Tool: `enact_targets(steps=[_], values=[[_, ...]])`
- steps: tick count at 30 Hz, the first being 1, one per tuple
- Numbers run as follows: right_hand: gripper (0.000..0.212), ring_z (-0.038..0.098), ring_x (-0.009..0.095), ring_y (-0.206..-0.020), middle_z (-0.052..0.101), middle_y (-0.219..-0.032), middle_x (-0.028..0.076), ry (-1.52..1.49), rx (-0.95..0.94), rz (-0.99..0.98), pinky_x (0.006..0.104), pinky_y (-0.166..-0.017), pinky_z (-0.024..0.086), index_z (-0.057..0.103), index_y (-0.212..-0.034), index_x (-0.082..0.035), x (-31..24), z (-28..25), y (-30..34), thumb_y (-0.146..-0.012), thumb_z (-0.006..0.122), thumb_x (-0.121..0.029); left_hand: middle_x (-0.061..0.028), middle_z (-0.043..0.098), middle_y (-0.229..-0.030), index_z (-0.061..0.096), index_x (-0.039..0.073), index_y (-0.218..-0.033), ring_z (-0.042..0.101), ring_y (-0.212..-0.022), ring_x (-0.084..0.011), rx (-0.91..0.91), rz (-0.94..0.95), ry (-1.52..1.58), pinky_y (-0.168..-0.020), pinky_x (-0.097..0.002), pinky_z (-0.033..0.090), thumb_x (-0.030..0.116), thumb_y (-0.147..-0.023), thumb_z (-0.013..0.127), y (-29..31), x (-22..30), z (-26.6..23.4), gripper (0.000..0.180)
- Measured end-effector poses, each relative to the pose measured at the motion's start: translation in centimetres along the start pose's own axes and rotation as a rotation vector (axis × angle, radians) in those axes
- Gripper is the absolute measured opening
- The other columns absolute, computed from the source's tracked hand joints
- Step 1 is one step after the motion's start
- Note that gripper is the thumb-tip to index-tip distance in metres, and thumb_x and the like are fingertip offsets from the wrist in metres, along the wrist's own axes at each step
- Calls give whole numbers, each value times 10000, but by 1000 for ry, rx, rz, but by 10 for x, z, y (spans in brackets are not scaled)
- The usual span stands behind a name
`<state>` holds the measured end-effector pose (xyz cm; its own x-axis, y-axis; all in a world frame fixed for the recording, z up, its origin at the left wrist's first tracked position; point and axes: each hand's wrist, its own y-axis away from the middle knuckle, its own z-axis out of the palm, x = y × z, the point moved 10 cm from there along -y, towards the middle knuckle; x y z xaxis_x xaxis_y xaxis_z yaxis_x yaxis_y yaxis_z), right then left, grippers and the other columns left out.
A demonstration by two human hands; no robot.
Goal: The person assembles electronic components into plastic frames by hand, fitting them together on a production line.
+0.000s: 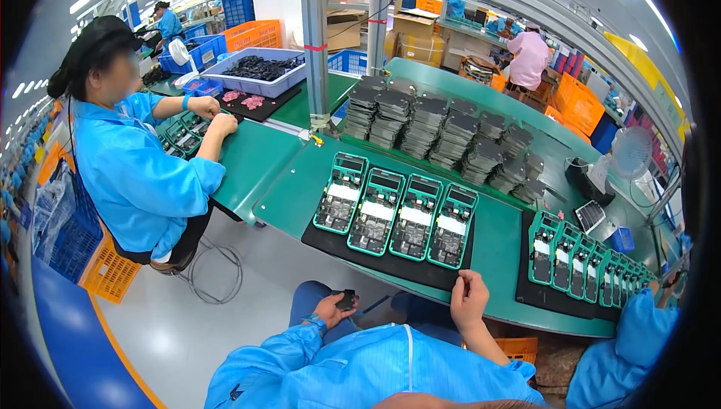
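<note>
Holding a small dark piece, the person's L hand sits low over the lap, below the table's front edge; fingers are closed round the piece, exact grip partly hidden. R hand is up at the near R corner of a black mat, fingers curled; can't tell if it pinches the mat edge or just rests there.

On the mat: 4 green-framed units in a slanted row, side by side, w/ boards exposed & a white patch across each. All lie flat on the green table.

Behind them, stacks of dark plates, several rows, some leaning. To the R, a 2nd black mat w/ a long line of similar units, set close tog. Farther back R: white fan, small blue box.

L side: co-worker in blue, both hands over the adjoining table, near more units. Beyond those hands, pink pieces on a dark mat, plus a lavender bin of dark parts. Metal post stands btwn the 2 stations. Coiled cable on floor. Far R edge, another worker's blue sleeve; bkgd, a person in pink nr orange crates.
</note>
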<state>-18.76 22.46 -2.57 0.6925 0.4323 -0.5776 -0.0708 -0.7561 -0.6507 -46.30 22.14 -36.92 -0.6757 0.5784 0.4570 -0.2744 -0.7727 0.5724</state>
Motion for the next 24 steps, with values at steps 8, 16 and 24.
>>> enact_targets(steps=[8, 16, 24], values=[[117, 490, 193, -495, 532, -688, 93, 47, -7, -64, 298, -461, 389, 572, -866, -6, -12, 0, -4, -768, 575, 57, -202, 569, -1188, 435, -48, -1265, 585, -1039, -310, 15, 1, -31, -889, -428, 486, 199, -978, 371, 3, 5, -3, 384], [143, 556, 281, -611, 558, -788, 137, 63, -16, -92, 335, -533, 445, 560, -866, -9, -17, 1, -4, -746, 571, 68, -206, 551, -1217, 404, -57, -1292, 570, -1069, -314, 44, -6, -25, -912, -433, 478, 200, -981, 370, -1, -1, -14, 405], [135, 562, 293, -624, 564, -768, 135, 85, -33, -100, 348, -547, 451, 555, -853, -13, -16, 2, -3, -740, 570, 60, -204, 579, -1175, 456, -36, -1250, 584, -1035, -322, 24, -29, 50, -887, -449, 488, 183, -973, 406, -7, -5, -9, 356]])
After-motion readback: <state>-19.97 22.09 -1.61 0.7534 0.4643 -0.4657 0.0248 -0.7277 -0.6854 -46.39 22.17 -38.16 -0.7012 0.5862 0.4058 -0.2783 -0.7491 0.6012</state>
